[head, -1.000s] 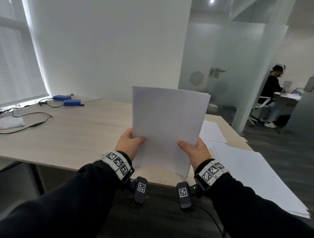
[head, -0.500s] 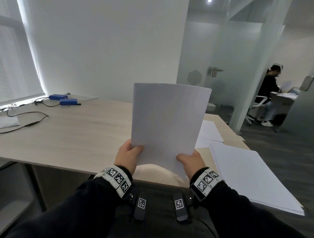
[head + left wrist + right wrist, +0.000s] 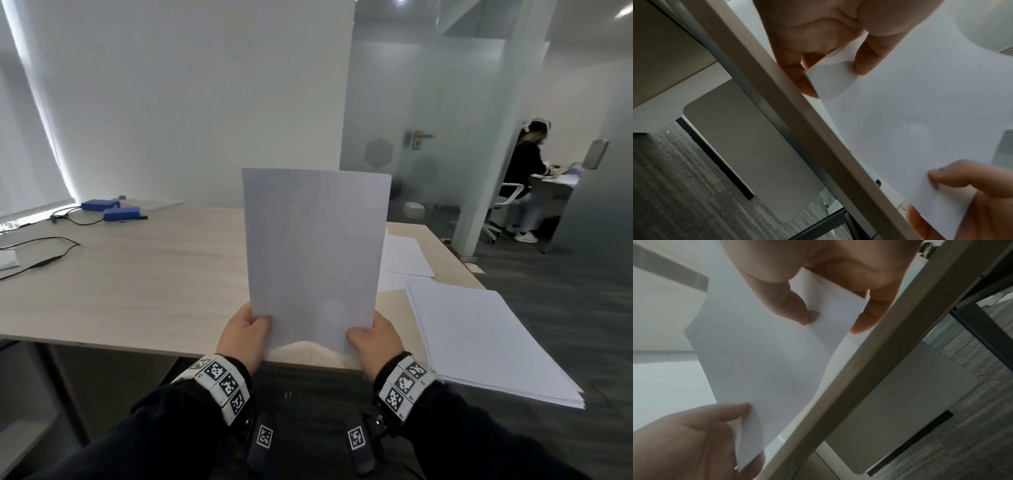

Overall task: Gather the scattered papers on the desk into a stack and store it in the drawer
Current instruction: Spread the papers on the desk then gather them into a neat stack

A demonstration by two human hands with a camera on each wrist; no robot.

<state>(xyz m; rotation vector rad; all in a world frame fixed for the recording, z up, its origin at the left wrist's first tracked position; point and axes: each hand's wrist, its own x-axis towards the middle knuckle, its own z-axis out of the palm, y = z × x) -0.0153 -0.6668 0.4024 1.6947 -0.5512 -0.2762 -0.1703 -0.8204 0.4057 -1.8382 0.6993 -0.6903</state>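
Both hands, the left hand (image 3: 244, 334) and right hand (image 3: 373, 337), pinch the lower corners of an upright paper stack (image 3: 315, 250) between thumb and fingers above the bench (image 3: 137, 274).

The sheaf of papers (image 3: 315, 253) I hold upright hides the middle of the desk (image 3: 137, 274) behind it, and part of the loose sheets (image 3: 404, 255) lying to its right. My fingers are behind the sheaf in the head view; only the thumbs of my left hand (image 3: 243, 334) and right hand (image 3: 373, 339) show. How many sheets are in the sheaf I cannot tell. The larger stack (image 3: 486, 339) on the desk's right corner overhangs the edge; its count is also unclear. The cables (image 3: 41, 246) run off the left border. Both wrist views are soft and cut my palms off at the top. The person seated (image 3: 524, 164) beyond the glass is too small for detail.
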